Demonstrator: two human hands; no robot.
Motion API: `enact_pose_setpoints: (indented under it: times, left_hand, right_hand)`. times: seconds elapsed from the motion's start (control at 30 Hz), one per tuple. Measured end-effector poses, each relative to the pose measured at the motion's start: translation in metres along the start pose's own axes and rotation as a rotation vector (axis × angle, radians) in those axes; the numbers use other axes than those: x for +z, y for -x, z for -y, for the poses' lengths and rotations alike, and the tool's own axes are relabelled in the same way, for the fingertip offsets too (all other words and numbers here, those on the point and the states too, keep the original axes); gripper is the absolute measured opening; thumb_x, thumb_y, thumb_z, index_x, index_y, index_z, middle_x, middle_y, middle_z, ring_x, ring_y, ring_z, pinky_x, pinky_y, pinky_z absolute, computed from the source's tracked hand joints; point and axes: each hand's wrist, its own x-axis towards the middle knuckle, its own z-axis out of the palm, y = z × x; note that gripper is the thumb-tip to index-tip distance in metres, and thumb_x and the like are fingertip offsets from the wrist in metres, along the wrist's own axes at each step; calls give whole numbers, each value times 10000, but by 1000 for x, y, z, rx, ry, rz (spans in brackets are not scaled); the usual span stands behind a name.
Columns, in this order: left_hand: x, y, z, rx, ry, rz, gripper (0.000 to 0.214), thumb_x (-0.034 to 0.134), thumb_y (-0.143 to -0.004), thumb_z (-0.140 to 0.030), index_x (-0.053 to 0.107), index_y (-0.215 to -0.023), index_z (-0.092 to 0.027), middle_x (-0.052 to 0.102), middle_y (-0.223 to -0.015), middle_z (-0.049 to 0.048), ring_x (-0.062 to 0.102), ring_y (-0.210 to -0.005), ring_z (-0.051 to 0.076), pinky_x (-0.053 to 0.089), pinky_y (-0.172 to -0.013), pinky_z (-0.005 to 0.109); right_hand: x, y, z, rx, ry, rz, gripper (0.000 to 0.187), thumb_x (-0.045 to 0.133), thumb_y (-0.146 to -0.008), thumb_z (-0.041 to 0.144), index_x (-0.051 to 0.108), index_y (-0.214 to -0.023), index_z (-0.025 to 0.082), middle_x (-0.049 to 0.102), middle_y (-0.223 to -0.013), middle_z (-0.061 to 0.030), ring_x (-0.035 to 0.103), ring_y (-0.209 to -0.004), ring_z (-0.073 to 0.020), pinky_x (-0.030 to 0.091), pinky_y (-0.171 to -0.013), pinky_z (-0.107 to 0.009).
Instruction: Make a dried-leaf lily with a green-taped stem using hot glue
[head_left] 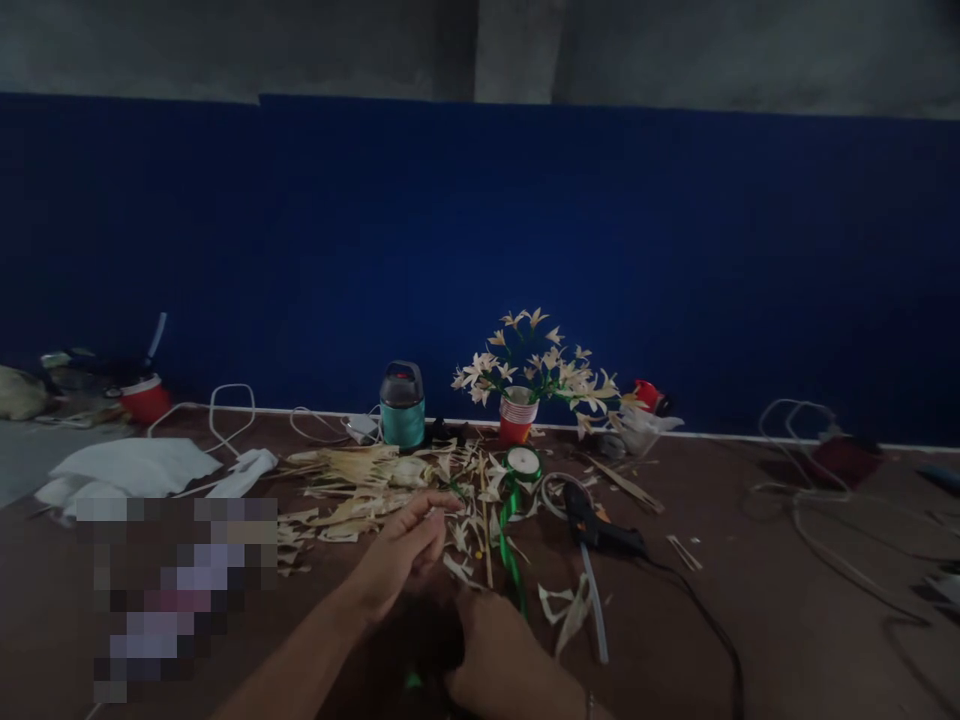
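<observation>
My left hand (415, 540) is over the middle of the work surface, its thumb and fingers drawn together. What they hold, if anything, is too small to make out. Lower and to the right is my right hand (502, 650), its fingers turned away and in shadow. A small green bit (413, 680) shows in the dark below the hands. Pale dried husk pieces (352, 490) lie behind and left of the left hand. A roll of green ribbon (523, 462) sits beyond the hands, with a loose ribbon strip (508, 540) running down towards the right hand.
Right of the ribbon lies a black glue gun (600, 525) with its cord and a clear glue stick (594, 610). Pale flowers (540, 370) stand in red-and-white cups (517, 415) by the blue wall (360, 250). Left are a teal container (403, 415) and a white bag (135, 462).
</observation>
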Motion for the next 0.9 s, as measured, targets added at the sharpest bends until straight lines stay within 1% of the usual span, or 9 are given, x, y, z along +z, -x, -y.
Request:
enact_pose_setpoints:
  times: [0.07,0.13,0.2,0.27,0.33,0.5,0.67,0.8,0.9]
  left_hand:
    - [3,0,3,1,-51,-27,277,552,-780,-403,609,-856,-142,296,-446,-90,207,-421,55,153,-428,194]
    - [5,1,5,-10,-73,-51,286,556,-773,-410,614,-752,-131,296,-452,-82,220,-434,55,161,-430,189]
    - [7,1,8,-39,-45,-54,283,572,-758,-407,600,-690,-134,313,-459,-77,249,-438,54,198,-434,181]
    - [10,1,11,-70,-2,-40,262,595,-741,-393,585,-669,-140,379,-499,-60,317,-463,59,261,-458,179]
    - [13,2,13,-94,1,-37,252,609,-732,-379,573,-655,-141,422,-541,-48,360,-498,66,292,-481,178]
    - [19,2,18,-123,-87,-10,320,610,-719,-447,580,-666,-133,385,-505,-63,308,-477,57,222,-435,169]
    - [23,2,17,-184,-77,4,355,629,-679,-494,556,-684,-146,513,-488,-43,375,-415,56,235,-404,170]
    - [26,1,16,-195,-101,-17,392,642,-640,-524,569,-639,-139,580,-487,-18,407,-364,60,278,-380,180]
    - [27,2,15,-206,-81,49,400,625,-653,-531,597,-635,-132,632,-541,11,482,-392,82,302,-391,186]
  right_hand:
    - [1,-2,-2,-48,-246,52,299,624,-519,145,640,-817,159,682,-735,-41,590,-615,-169,378,-481,-203]
    - [-3,-8,-5,-66,-501,60,185,602,-577,166,643,-757,157,658,-681,-11,552,-576,-137,372,-469,-191]
    - [-11,-15,-6,-25,-738,-69,107,573,-652,220,643,-703,156,631,-642,-4,523,-557,-123,386,-490,-200]
    - [-18,-22,-7,33,-949,-253,174,600,-671,292,646,-782,166,606,-625,6,493,-526,-111,386,-483,-204]
    - [-24,-26,-8,59,-1079,-335,250,652,-649,337,649,-839,174,589,-626,11,465,-500,-98,374,-460,-200]
    - [-29,-24,-8,-69,-1077,-455,206,707,-623,321,615,-550,152,532,-685,6,474,-548,-88,383,-479,-191]
    - [-30,-22,-9,13,-1118,-496,243,686,-655,387,595,-634,162,476,-529,50,361,-403,-53,280,-368,-177]
    - [-33,-21,-10,41,-1181,-519,239,681,-676,384,585,-668,165,529,-518,34,442,-443,-77,321,-390,-170]
    - [-34,-20,-12,10,-1204,-497,232,666,-701,377,580,-673,164,582,-547,9,483,-457,-88,348,-401,-176]
